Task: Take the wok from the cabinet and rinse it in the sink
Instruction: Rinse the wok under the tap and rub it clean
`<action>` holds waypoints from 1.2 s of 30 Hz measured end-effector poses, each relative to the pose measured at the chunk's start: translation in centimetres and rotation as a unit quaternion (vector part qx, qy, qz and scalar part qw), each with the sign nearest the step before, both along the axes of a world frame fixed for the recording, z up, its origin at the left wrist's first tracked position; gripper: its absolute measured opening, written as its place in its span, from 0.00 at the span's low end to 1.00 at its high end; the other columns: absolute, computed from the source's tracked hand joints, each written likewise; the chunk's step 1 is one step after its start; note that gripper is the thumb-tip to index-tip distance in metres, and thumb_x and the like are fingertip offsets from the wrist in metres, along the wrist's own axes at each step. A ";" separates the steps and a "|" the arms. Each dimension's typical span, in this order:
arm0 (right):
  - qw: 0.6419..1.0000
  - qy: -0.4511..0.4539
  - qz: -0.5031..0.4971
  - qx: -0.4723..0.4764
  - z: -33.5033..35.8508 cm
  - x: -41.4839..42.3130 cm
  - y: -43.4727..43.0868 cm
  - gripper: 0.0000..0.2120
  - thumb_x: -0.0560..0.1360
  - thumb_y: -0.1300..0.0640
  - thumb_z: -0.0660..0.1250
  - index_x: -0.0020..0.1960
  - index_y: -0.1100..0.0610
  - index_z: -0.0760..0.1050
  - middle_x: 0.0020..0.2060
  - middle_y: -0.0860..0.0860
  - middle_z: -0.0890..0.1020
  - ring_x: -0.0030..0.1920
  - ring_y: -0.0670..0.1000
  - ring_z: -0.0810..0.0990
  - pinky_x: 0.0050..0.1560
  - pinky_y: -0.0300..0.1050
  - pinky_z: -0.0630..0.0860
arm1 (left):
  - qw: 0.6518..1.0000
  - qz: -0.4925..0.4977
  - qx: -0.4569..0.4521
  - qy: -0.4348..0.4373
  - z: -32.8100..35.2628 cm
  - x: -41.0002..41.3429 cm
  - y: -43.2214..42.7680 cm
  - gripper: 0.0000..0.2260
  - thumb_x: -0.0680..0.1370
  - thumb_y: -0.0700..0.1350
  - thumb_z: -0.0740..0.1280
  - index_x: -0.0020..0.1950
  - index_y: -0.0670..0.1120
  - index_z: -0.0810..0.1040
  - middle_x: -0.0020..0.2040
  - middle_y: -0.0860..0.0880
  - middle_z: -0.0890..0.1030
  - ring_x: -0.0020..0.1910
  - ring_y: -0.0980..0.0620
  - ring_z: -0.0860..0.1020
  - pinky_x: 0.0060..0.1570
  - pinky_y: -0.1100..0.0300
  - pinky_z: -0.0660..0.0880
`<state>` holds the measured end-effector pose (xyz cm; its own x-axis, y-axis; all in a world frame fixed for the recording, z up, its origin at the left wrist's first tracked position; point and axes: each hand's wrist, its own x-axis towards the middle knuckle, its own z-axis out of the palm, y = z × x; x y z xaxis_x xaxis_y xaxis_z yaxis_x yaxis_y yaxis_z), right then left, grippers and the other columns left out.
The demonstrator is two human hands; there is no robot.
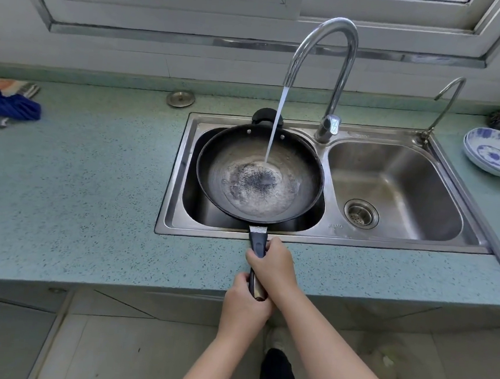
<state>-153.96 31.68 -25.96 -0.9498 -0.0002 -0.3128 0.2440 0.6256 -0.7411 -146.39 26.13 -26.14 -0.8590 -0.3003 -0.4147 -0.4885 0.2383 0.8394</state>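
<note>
A black wok (299, 166) sits over the left basin of the steel double sink (396, 243), with a shallow pool of water in its worn middle. Its long dark handle (258, 242) points toward me across the counter edge. My right hand (272, 263) grips the handle higher up. My left hand (242, 306) grips the handle's end just below. A stream of water (276, 124) runs from the tall curved tap (333, 41) into the wok.
The right basin has a drain strainer (361, 213). A small second tap (448, 98) stands at the sink's back right. Blue-and-white bowls (499, 155) sit on the counter at right, a cloth (3, 103) at left, a metal sink plug (180, 98) behind.
</note>
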 end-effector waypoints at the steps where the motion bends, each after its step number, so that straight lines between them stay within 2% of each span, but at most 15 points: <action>1: 1.000 0.001 0.001 -0.004 -0.1 0.1 0.1 0.11 0.73 0.53 0.67 0.41 0.56 0.66 0.32 0.47 0.72 0.39 0.52 0.72 0.30 0.40 0.63 | 1.000 -0.009 -0.002 0.002 0.0 0.1 -0.1 0.11 0.69 0.43 0.71 0.39 0.52 0.68 0.35 0.53 0.77 0.36 0.50 0.76 0.35 0.60 0.72; 4: 1.000 0.004 0.007 0.001 0.0 0.5 0.3 0.11 0.73 0.51 0.66 0.47 0.58 0.70 0.39 0.50 0.77 0.42 0.53 0.75 0.39 0.43 0.68 | 0.999 -0.039 -0.007 0.022 0.0 0.5 -0.3 0.15 0.68 0.43 0.72 0.41 0.56 0.67 0.38 0.57 0.77 0.38 0.61 0.76 0.34 0.73 0.71; 6: 1.000 0.006 0.014 0.009 0.1 0.7 0.6 0.13 0.74 0.50 0.65 0.50 0.59 0.71 0.42 0.51 0.79 0.45 0.54 0.78 0.42 0.44 0.69 | 0.998 -0.056 -0.011 0.027 0.0 0.8 -0.6 0.16 0.68 0.44 0.72 0.47 0.57 0.68 0.40 0.59 0.77 0.40 0.65 0.75 0.36 0.78 0.70; 8: 0.999 0.012 0.023 0.022 0.2 0.9 0.9 0.13 0.74 0.49 0.65 0.52 0.58 0.71 0.45 0.51 0.80 0.48 0.54 0.78 0.43 0.43 0.69 | 0.997 -0.067 -0.027 0.031 0.1 1.0 -1.0 0.20 0.69 0.45 0.71 0.58 0.52 0.69 0.42 0.57 0.78 0.41 0.62 0.77 0.38 0.74 0.70; 9: 0.999 0.017 0.029 0.032 0.2 0.9 1.2 0.14 0.74 0.49 0.64 0.53 0.57 0.71 0.46 0.51 0.80 0.48 0.54 0.78 0.44 0.43 0.69 | 0.996 -0.072 -0.041 0.036 0.2 0.9 -1.2 0.22 0.70 0.45 0.70 0.62 0.49 0.68 0.43 0.56 0.78 0.43 0.57 0.78 0.39 0.71 0.69; 11: 0.997 0.029 0.038 0.058 0.2 0.9 1.8 0.15 0.75 0.49 0.63 0.57 0.57 0.71 0.48 0.53 0.80 0.50 0.54 0.78 0.47 0.44 0.70 | 0.992 -0.082 -0.086 0.051 0.5 0.7 -1.7 0.24 0.72 0.48 0.68 0.66 0.46 0.67 0.49 0.52 0.77 0.48 0.54 0.76 0.47 0.66 0.68; 14: 0.993 0.056 0.054 0.092 0.4 0.8 3.0 0.18 0.76 0.50 0.62 0.62 0.57 0.70 0.54 0.53 0.76 0.49 0.53 0.76 0.49 0.43 0.70 | 0.979 -0.102 -0.157 0.079 1.0 0.1 -2.1 0.28 0.72 0.56 0.60 0.68 0.43 0.67 0.58 0.48 0.73 0.60 0.52 0.72 0.60 0.63 0.67; 18: 0.979 0.101 0.087 0.152 1.1 0.2 4.8 0.24 0.77 0.49 0.60 0.69 0.57 0.65 0.62 0.53 0.71 0.62 0.52 0.71 0.59 0.44 0.69 | 0.952 -0.134 -0.254 0.109 2.0 -1.7 -2.2 0.36 0.67 0.61 0.50 0.68 0.41 0.69 0.64 0.46 0.72 0.66 0.47 0.69 0.62 0.61 0.62; 21: 0.968 0.127 0.103 0.193 1.9 -0.9 6.5 0.27 0.77 0.48 0.59 0.73 0.58 0.61 0.65 0.52 0.69 0.67 0.51 0.66 0.65 0.43 0.64 | 0.932 -0.158 -0.304 0.117 2.7 -3.8 -1.6 0.35 0.69 0.60 0.51 0.69 0.41 0.68 0.69 0.45 0.70 0.70 0.46 0.66 0.69 0.55 0.61; 23: 0.963 0.142 0.109 0.204 2.4 -2.1 7.8 0.28 0.77 0.49 0.60 0.73 0.60 0.61 0.66 0.53 0.69 0.68 0.52 0.66 0.68 0.45 0.63 | 0.923 -0.177 -0.321 0.117 3.2 -5.4 -0.8 0.29 0.73 0.56 0.58 0.70 0.40 0.68 0.71 0.44 0.69 0.72 0.45 0.64 0.71 0.53 0.59; 25: 0.960 0.161 0.095 0.210 2.8 -3.5 9.2 0.27 0.75 0.50 0.62 0.70 0.62 0.66 0.64 0.56 0.73 0.66 0.56 0.70 0.67 0.49 0.66 | 0.908 -0.194 -0.350 0.125 3.8 -7.2 0.3 0.26 0.74 0.51 0.63 0.69 0.40 0.69 0.70 0.42 0.69 0.72 0.43 0.65 0.71 0.50 0.60; 29: 0.959 0.183 0.066 0.207 3.2 -7.0 12.0 0.27 0.68 0.51 0.63 0.62 0.65 0.75 0.55 0.59 0.80 0.56 0.61 0.78 0.56 0.55 0.75 | 0.884 -0.227 -0.387 0.129 4.5 -11.3 2.6 0.26 0.69 0.54 0.58 0.59 0.39 0.77 0.60 0.40 0.80 0.60 0.39 0.78 0.57 0.45 0.74; 32: 0.954 0.184 0.073 0.224 3.8 -10.0 13.8 0.25 0.66 0.50 0.63 0.56 0.66 0.79 0.50 0.59 0.83 0.48 0.61 0.82 0.48 0.55 0.79 | 0.871 -0.245 -0.405 0.132 5.3 -14.5 4.6 0.25 0.67 0.54 0.58 0.56 0.40 0.79 0.56 0.40 0.82 0.56 0.40 0.80 0.52 0.45 0.77; 34: 0.947 0.182 0.094 0.246 3.9 -12.0 14.9 0.27 0.66 0.48 0.59 0.54 0.66 0.80 0.48 0.59 0.83 0.47 0.60 0.83 0.47 0.55 0.80 | 0.860 -0.256 -0.420 0.134 5.4 -16.5 5.8 0.25 0.67 0.54 0.58 0.54 0.40 0.80 0.56 0.41 0.82 0.55 0.40 0.81 0.50 0.45 0.78; 36: 0.943 0.177 0.113 0.258 3.9 -14.0 15.7 0.27 0.65 0.48 0.61 0.55 0.66 0.79 0.49 0.60 0.83 0.48 0.60 0.83 0.47 0.56 0.80 | 0.854 -0.264 -0.428 0.133 5.4 -18.4 6.9 0.25 0.66 0.54 0.57 0.55 0.41 0.80 0.56 0.41 0.82 0.56 0.40 0.80 0.50 0.44 0.78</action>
